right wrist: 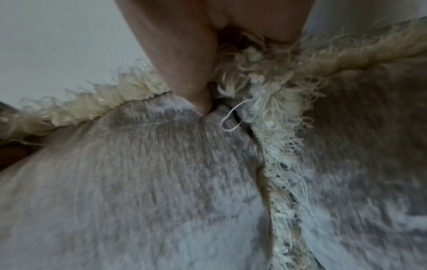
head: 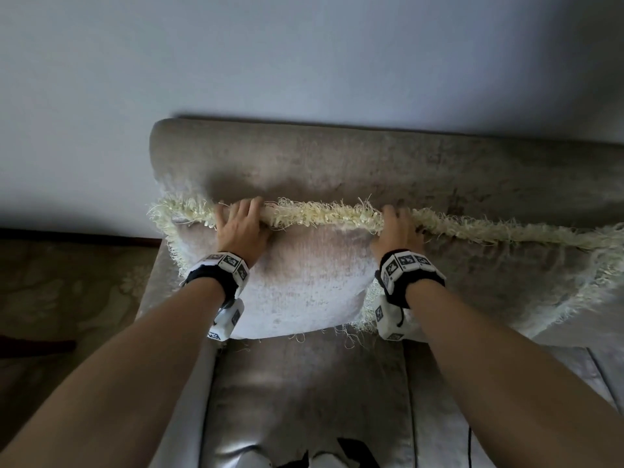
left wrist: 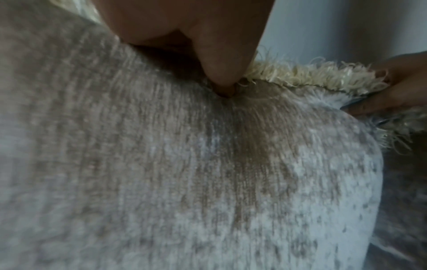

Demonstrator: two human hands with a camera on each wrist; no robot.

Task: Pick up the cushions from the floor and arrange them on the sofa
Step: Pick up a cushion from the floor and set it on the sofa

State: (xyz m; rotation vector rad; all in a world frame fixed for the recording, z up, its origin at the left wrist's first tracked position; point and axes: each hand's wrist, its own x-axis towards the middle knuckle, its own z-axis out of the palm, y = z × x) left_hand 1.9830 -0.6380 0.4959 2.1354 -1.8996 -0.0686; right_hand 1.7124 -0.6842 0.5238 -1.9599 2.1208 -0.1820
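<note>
A pale grey cushion (head: 304, 278) with a cream fringe leans against the backrest at the left end of the grey sofa (head: 304, 393). My left hand (head: 240, 220) grips its top edge near the left corner, fingers curled over the fringe and thumb (left wrist: 217, 73) pressed into the front face (left wrist: 208, 182). My right hand (head: 396, 224) grips the top right corner, its thumb (right wrist: 191, 87) dug in where this cushion (right wrist: 138, 182) meets a second fringed cushion (head: 506, 275) that stands to its right against the backrest.
A pale wall (head: 304, 55) rises behind the sofa backrest (head: 371, 157). Patterned brown floor (head: 60, 292) lies left of the sofa arm. The seat cushions (head: 439, 400) stretch toward me below the hands.
</note>
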